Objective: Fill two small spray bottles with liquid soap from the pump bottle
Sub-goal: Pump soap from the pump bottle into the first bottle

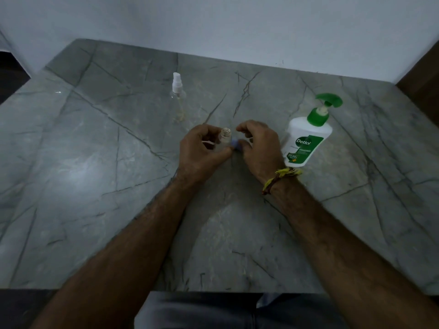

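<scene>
Dim light over the grey veined marble table (95,162). Our left hand (202,153) has its fingers curled round a small clear spray bottle (225,136), upright, neck open and uncapped, near the table's middle. Our right hand (259,148) sits just beside it, fingers curled over a small pale-blue piece (235,145), possibly the bottle's spray head; the blur keeps us from being sure, and we cannot tell how firmly it is pinched. The two hands are close together, nearly touching at the thumbs.

Second spray bottle (177,96) stands farther back on our left, white sprayer fitted, clear body.

Pump bottle (308,136), white with a green pump and green label, stands just right of the right hand. Yellow-and-red thread band (282,178) on the right wrist.
</scene>
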